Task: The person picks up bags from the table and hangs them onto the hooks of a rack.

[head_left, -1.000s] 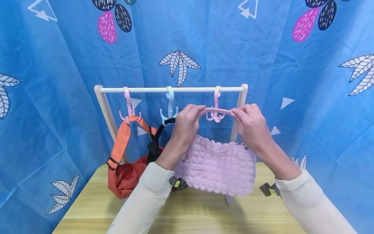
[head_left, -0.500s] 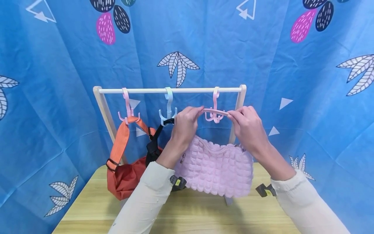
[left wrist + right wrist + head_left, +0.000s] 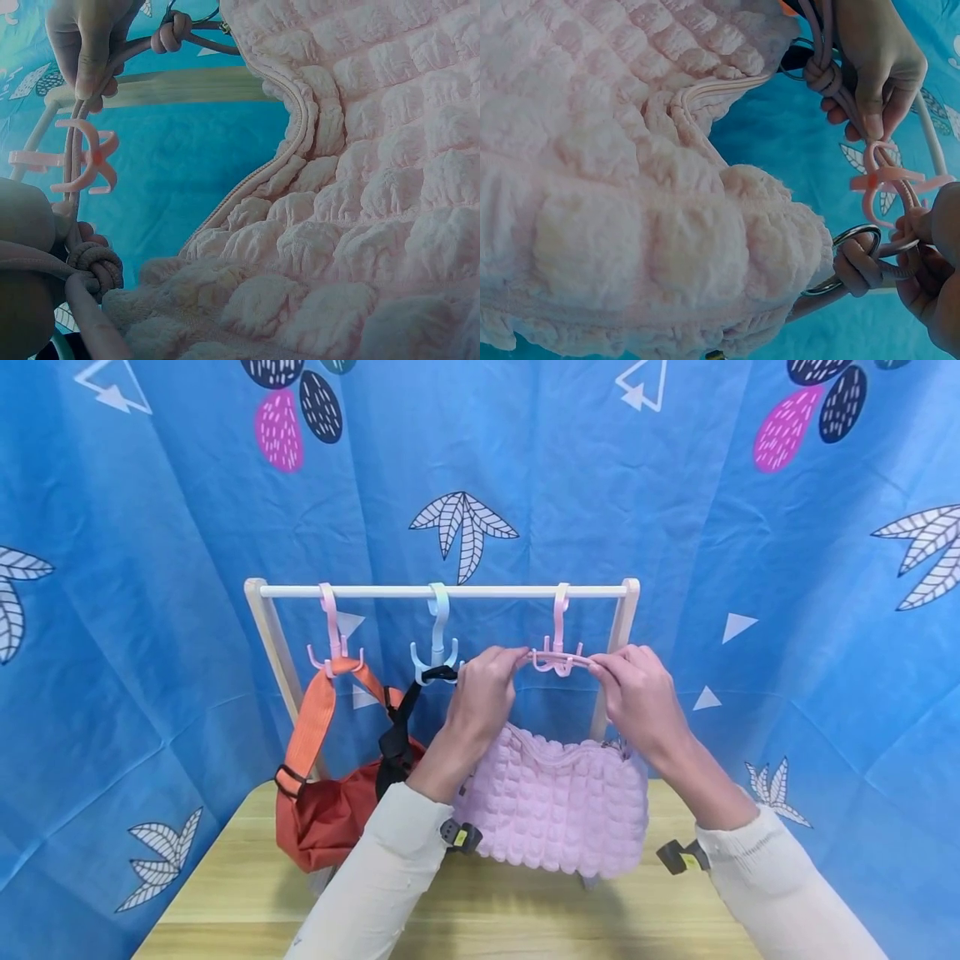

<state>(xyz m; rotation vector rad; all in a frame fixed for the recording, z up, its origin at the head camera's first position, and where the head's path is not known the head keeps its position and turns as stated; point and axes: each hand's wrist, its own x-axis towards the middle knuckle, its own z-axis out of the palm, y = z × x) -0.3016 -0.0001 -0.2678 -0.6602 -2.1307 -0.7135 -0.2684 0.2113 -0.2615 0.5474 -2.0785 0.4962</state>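
A puffy pink shoulder bag (image 3: pixel 562 802) hangs from its cord-like strap (image 3: pixel 555 656), held up between both hands. My left hand (image 3: pixel 480 697) pinches the strap at its left end. On the other end, my right hand (image 3: pixel 645 702) pinches it between thumb and fingers. The stretched strap lies level across the prongs of the right-hand pink hook (image 3: pixel 559 614). In the left wrist view, prongs of that hook (image 3: pixel 96 157) curl around the strap; whether it rests on them I cannot tell. Knots and a metal ring (image 3: pixel 859 238) join strap and bag.
A white rail (image 3: pixel 495 591) on wooden posts stands on the wooden table (image 3: pixel 480 918). An orange-strapped red bag (image 3: pixel 330 814) hangs from the left pink hook (image 3: pixel 330 618). A black strap (image 3: pixel 397 739) hangs from the blue hook (image 3: pixel 438 618). Behind is a blue curtain (image 3: pixel 600 510).
Both hands have lowered slightly with the pink bag, bringing the strap down from above the prongs to their level. Both still pinch the strap.
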